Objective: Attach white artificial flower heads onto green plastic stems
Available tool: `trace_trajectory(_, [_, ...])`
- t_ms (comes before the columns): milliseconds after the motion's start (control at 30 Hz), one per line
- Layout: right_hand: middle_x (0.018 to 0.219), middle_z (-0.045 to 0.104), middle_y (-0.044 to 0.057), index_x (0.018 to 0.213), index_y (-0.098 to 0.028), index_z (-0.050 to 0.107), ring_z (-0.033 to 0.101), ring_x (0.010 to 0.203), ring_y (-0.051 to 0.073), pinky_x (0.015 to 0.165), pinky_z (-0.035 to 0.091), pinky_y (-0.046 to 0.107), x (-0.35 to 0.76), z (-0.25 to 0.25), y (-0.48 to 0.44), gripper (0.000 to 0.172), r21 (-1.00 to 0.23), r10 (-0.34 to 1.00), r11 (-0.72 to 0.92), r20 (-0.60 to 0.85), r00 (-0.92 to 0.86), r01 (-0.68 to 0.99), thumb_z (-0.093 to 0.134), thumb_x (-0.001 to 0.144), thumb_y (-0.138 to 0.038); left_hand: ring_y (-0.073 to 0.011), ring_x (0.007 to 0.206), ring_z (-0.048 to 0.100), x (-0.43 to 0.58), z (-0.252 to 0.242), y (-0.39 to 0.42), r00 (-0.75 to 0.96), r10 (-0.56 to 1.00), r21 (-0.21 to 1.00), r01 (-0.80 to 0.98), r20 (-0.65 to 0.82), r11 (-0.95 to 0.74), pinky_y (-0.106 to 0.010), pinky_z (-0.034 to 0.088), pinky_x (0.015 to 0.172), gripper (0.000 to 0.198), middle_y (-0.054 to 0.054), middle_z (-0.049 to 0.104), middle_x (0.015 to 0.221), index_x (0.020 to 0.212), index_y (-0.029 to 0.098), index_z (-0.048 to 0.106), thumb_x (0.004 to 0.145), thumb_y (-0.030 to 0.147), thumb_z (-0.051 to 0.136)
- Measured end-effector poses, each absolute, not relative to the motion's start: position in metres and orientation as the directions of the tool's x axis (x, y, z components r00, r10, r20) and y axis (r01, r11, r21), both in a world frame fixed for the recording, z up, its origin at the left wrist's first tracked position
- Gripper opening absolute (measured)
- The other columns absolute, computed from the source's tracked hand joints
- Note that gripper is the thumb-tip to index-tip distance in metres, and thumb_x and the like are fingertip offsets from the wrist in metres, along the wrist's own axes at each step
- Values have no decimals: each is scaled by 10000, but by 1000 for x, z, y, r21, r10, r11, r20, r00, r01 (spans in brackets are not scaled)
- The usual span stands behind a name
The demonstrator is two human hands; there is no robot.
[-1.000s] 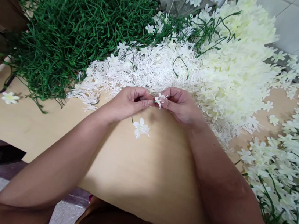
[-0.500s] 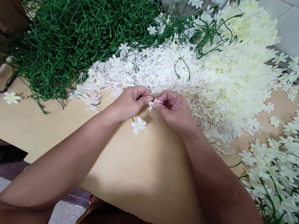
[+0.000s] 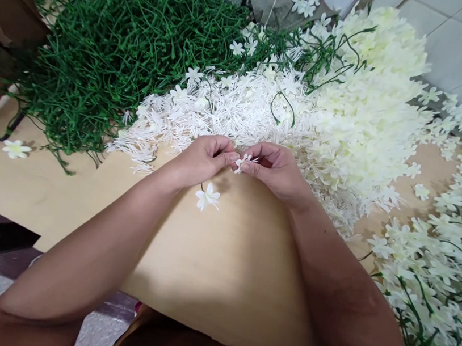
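Note:
Fingertips nearly meeting, both hands are pinched together over the front of the board. My left hand [image 3: 207, 161] is closed on a thin green artificial flower stem, mostly hidden behind the fingers. From under that hand the stem comes out with a white flower [image 3: 207, 197] at its end, hanging just above or resting on the board; I cannot tell which. My right hand [image 3: 276, 171] pinches a small white artificial flower [image 3: 242, 164] between thumb and fingers, beside the left fingertips. Thin white stamens stick out of it.
Behind the hands lie a heap of green stems [image 3: 138, 39], a pile of white stamens [image 3: 240, 105] and a mound of cream petals [image 3: 365, 100]. Assembled flowers [image 3: 440, 271] crowd the right side. One loose flower [image 3: 16, 149] lies left, near a cardboard box [image 3: 7, 21].
The small flower at the fingertips has moved slightly right with my right hand. The hanging flower has swung a little left and turned.

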State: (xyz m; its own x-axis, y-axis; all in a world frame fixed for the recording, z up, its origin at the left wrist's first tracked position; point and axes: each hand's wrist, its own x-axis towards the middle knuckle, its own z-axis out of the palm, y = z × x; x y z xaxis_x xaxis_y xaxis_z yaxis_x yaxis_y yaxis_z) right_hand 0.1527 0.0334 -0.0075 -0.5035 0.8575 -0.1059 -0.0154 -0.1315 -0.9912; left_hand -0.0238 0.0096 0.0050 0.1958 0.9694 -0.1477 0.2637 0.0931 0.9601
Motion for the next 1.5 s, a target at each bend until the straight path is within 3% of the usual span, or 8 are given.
trace_trajectory(233, [628,605,-22,651,-169,612,518,595,88,568,437,228,151,-11,35,433,-996,854,-91,-89,-513,21,878,505,-477,-68,496,361,-22,9,8,229,963,971,222,-143,91,-220,296,504,239,51,448,516,579,159,518,725,262,676])
trace_trajectory(567, [579,610,-43,614,-158,593,543,558,73,564,433,217,148,-8,37,448,-962,776,-274,-224,-589,4,931,401,-362,-65,505,382,-25,10,7,324,933,984,134,-153,115,-207,299,508,227,50,450,506,546,159,511,682,214,684])
trace_trajectory(900, [553,557,-67,649,-150,563,489,519,47,503,371,192,141,-6,32,469,-968,835,-249,-225,-503,21,918,424,-357,-62,518,342,-29,5,13,361,919,975,205,-159,88,-202,243,496,168,53,415,541,593,166,468,715,196,580])
trace_trajectory(1067, [569,609,-49,649,-157,548,592,559,80,555,453,207,140,-3,32,503,-962,852,-273,-243,-463,3,933,370,-323,-52,499,303,-31,10,13,376,908,962,259,-186,90,-201,222,482,187,65,383,544,606,164,468,722,232,598])
trace_trajectory(1300, [599,641,-30,671,-161,567,628,595,94,610,495,232,148,-4,37,449,-975,858,-214,-163,-486,-51,898,480,-397,-75,551,396,-35,8,14,414,889,956,284,-197,80,-211,299,529,310,33,471,601,663,150,552,771,431,625])
trace_trajectory(1500, [598,601,-48,660,-164,555,593,585,84,572,442,217,146,-6,37,461,-981,861,-194,-155,-484,-31,911,456,-373,-78,549,392,-33,1,13,409,899,958,284,-156,37,-211,307,544,268,32,448,590,639,153,538,796,367,577])
